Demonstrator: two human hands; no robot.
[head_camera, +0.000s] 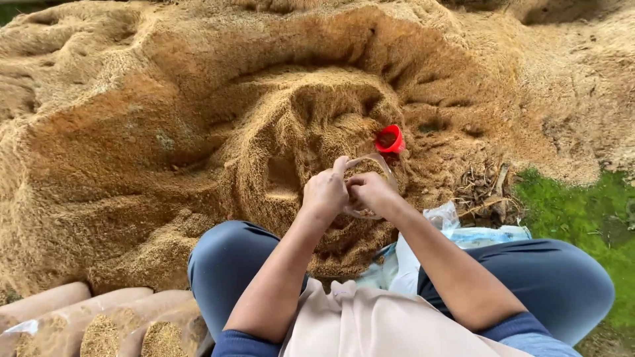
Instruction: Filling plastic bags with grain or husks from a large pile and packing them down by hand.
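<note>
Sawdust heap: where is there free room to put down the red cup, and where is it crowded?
Free: the flat hollow in the sawdust heap left of the left hand, and the moss patch at right. Crowded: around both hands, the right hand, clear bag, red cup, twigs and filled bags.

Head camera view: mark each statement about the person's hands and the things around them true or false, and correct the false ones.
1. Both hands, the left hand and the right hand, are at a clear bag filled with sawdust. True.
2. A red cup lies on the sawdust pile just beyond the hands. True.
3. The red cup is held in the left hand. False: it lies on the pile, apart from both hands.
4. Filled bags lie at lower left. True.
5. Grass covers the left side. False: it is on the right.
</note>
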